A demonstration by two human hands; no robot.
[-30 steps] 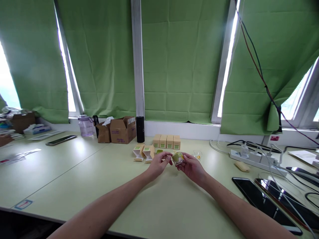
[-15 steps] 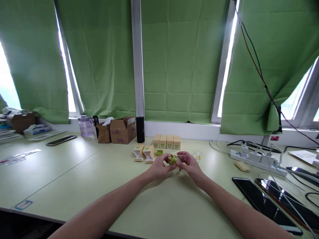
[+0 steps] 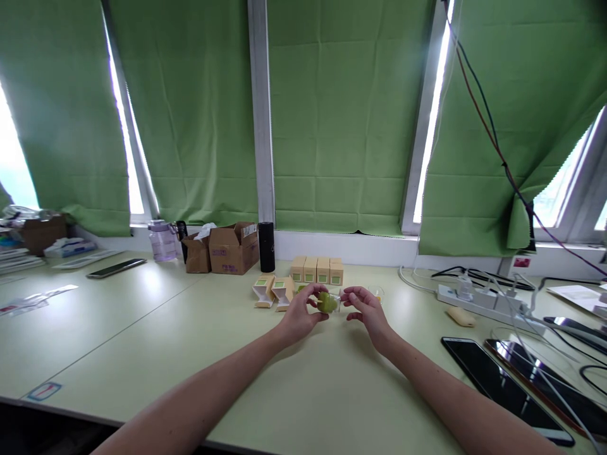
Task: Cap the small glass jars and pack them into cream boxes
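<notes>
A small rounded green object [image 3: 326, 302] with a clear, glass-like end on its right is held above the table. My left hand [image 3: 301, 314] grips it between thumb and fingers; its exact kind is too small to tell. Just to the right, my right hand [image 3: 370, 313] has its fingers apart, their tips close to the clear end; whether they touch it I cannot tell. Behind my left hand a green piece [image 3: 300, 288] is mostly covered. Two opened small cardboard boxes [image 3: 283, 292] lie to the left. Beyond my right hand is a clear item [image 3: 379, 292] with a yellowish spot.
Several small tan boxes [image 3: 317, 270] stand in a row behind. Farther left are a brown carton [image 3: 232, 249], a black cylinder [image 3: 266, 248] and a purple bottle [image 3: 162, 241]. A power strip [image 3: 488, 303] with cables and tablets [image 3: 502, 385] lie on the right.
My right hand has come away from the green object, its fingers spreading. The object has turned in my left hand, so its clear end now points right.
</notes>
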